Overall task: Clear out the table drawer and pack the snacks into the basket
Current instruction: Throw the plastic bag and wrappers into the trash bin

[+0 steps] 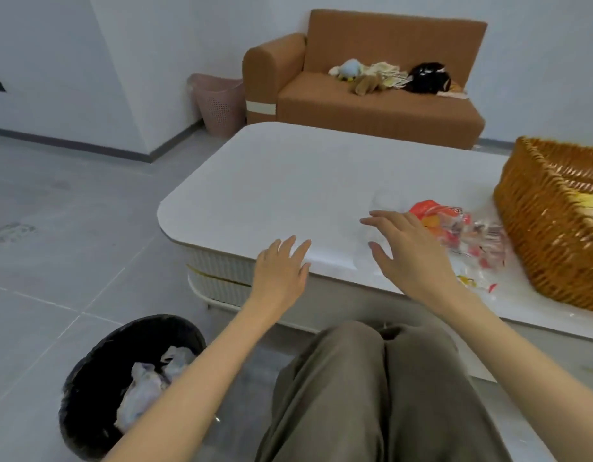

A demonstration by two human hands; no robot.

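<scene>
Basket on white table, sofa behind.

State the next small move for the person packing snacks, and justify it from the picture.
Probably: right hand grips the snack bag and lifts it into the wicker basket. The bag lies on the table outside the basket, with that open hand close by.

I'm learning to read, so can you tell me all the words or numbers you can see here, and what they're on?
No text can be read.
snack packets: colourful print, too blurred to read.
basket, table, bin: no writing shows.
</scene>
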